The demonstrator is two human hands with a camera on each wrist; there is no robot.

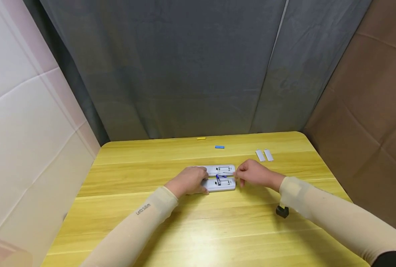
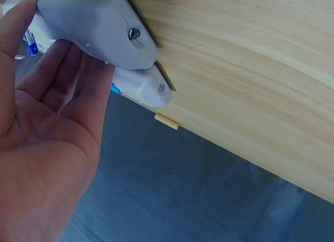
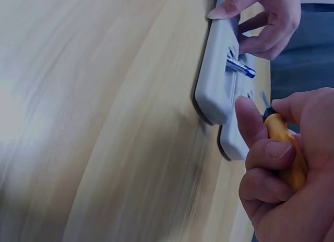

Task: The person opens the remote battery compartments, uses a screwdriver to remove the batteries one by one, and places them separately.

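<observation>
Steadying the nearer of two white remote controls, the left hand has its fingers curled over that remote's left end, thumb along the near edge. Both remotes lie side by side, touching, at the middle of the table, backs up with their battery bays uncovered; the farther remote shows an empty bay, while a blue battery sits tilted in the nearer one. The right hand is closed round a small screwdriver with a yellow handle, its thin tip over the bays.

These remotes look like light, rigid plastic shells that would skid on the smooth wood unless pinned down, so a hold across the end away from the bay seems best. The battery appears small, hard and prone to rolling; it is best pinched at its middle.

Toward the far edge lie a yellow battery and another blue battery, with two white covers toward the far right corner. A small black object sits under the right forearm.
</observation>
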